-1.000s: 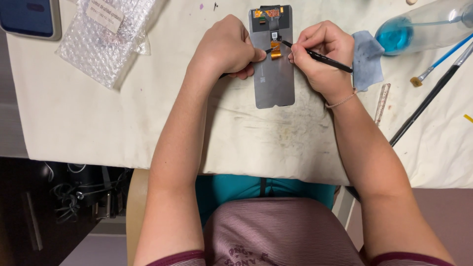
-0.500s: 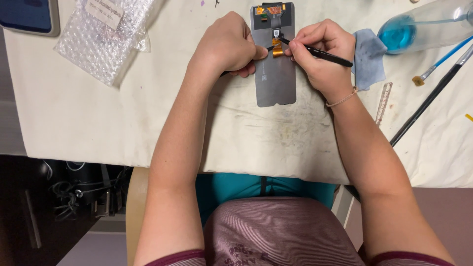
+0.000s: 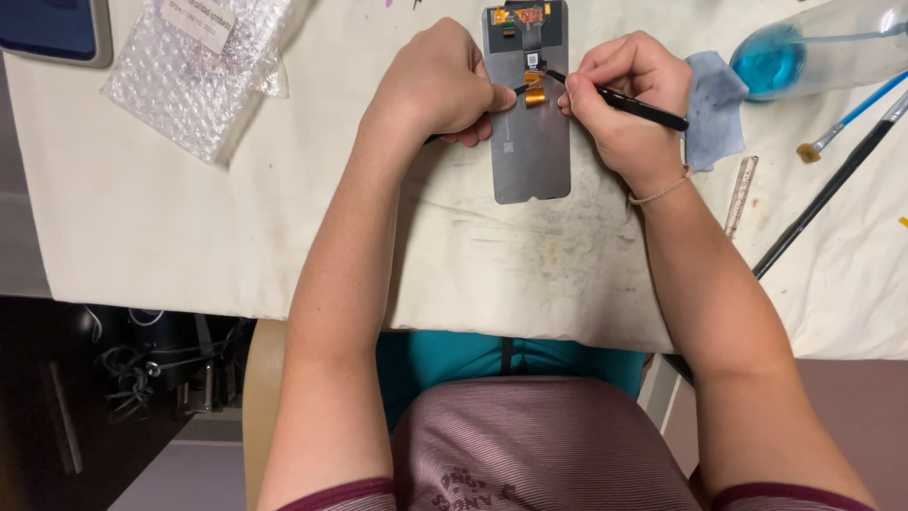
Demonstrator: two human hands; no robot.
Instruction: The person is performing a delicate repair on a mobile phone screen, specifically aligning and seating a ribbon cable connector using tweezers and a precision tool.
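Head view: both hands crowd the grey panel's (image 3: pixel 530 142) upper edge.

We've got a grey phone screen panel (image 3: pixel 530 142) lying face down and flat on the cream-covered surface (image 3: pixel 189 227), its long side running away from us. An orange flex cable (image 3: pixel 535 95) sits near its upper middle, with more orange connectors along the top edge. We see a slim black pointed tool (image 3: pixel 624 102) lying slantwise over the panel's right edge, its tip touching right beside that orange cable.
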